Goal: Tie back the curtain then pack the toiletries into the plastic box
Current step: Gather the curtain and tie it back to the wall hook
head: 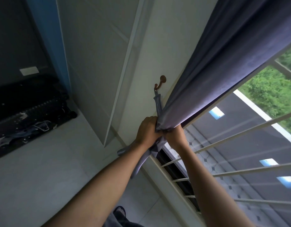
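Purple curtain (223, 76), bunched just below the wall hook (161, 83), sits clenched in our left hand (147, 131) and right hand (175, 135); slacken either grip and the tie-back (158, 103) could slip loose.

No text, label, brand or number can be read anywhere; nothing is legible.

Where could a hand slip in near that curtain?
Bare wall lies between the hook and the curtain. It is crowded where the left hand and right hand grip the gathered fabric beside the window bars.
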### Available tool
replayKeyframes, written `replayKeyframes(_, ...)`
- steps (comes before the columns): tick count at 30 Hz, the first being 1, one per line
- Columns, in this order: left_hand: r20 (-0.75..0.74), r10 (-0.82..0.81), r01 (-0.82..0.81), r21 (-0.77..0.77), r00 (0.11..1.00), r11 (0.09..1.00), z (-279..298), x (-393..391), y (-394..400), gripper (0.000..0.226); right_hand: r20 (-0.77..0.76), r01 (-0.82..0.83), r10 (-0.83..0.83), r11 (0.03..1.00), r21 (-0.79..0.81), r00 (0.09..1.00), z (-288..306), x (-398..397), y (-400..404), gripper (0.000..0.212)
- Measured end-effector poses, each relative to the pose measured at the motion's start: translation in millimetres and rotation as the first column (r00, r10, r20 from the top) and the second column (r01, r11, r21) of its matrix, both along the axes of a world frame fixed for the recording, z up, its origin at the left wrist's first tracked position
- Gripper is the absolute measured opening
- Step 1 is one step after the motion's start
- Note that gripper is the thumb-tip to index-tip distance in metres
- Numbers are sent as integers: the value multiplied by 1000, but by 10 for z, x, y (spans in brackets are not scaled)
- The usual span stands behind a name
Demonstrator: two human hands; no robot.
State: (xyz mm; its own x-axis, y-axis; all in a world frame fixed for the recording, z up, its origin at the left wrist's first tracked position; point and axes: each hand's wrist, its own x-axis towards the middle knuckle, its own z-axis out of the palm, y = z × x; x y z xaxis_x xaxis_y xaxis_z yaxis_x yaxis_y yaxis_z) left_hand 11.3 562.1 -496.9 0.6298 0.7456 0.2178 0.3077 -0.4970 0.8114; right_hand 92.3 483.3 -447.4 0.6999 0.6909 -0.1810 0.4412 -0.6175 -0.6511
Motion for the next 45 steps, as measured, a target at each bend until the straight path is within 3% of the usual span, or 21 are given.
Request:
replayKeyframes(2, 20, -1, 1, 12, 1000, 1000, -6, -9, 14, 26, 23, 9, -11, 995, 96, 1000, -25, -31, -46, 23)
replayKeyframes(6, -4, -19, 18, -63, 1000, 998, -9, -40, 91, 26, -158, 100, -79, 986, 130, 984, 49, -9, -94, 50)
replayKeyframes(9, -44, -107, 103, -101, 993, 990, 39, -36, 169, 22, 69, -60, 71, 986, -155, 995, 122, 28, -78, 22)
replayKeyframes(11, -51, -153, 146, -119, 987, 982, 101, -59, 204, 20, 205, -69, 130, 957, -281, 970, 142, 67, -129, 8)
replayKeyframes(13, -58, -175, 167, -132, 983, 977, 161, -111, 229, 17, 330, 50, 33, 970, -240, 944, 103, 100, -219, 9)
replayKeyframes(15, -65, -183, 174, -125, 981, 977, 195, -142, 237, 20, 367, 266, -216, 960, -91, 905, 55, 44, -269, 19)
replayKeyframes(17, -46, -163, 157, -115, 986, 981, 195, -127, 240, 30, 259, 421, -416, 906, 37, 872, -54, -116, -262, 24)
replayKeyframes(19, -61, -137, 131, -90, 989, 987, 198, -116, 251, 35, 133, 378, -389, 920, 101, 911, -240, -330, -224, 12)
replayKeyframes(21, -90, -122, 117, -58, 988, 991, 225, -152, 256, 27, 33, 350, -360, 923, 160, 933, -447, -553, -189, 15)
replayKeyframes(23, -95, -129, 127, -28, 987, 991, 272, -206, 259, 19, -19, 444, -451, 867, 226, 892, -590, -693, -155, 21)
replayKeyframes(27, -88, -154, 149, -67, 984, 987, 316, -282, 306, 29, -71, 536, -555, 752, 383, 829, -556, -775, -45, 20)
replayKeyframes(33, -67, -210, 204, -85, 975, 975, 278, -367, 372, 29, -195, 543, -512, 728, 419, 837, -626, -803, 65, 36)
replayKeyframes(39, -105, -259, 243, -144, 960, 959, 242, -371, 449, 39, -244, 531, -472, 745, 403, 847, -617, -870, 195, 21)
replayKeyframes(42, -107, -298, 283, -138, 949, 949, 284, -358, 467, 35, -361, 562, -435, 702, 437, 825, -591, -830, 241, 20)
replayKeyframes(45, -156, -378, 361, -127, 913, 924, 346, -337, 529, 28, -520, 547, -276, 681, 488, 808, -529, -725, 226, 35)
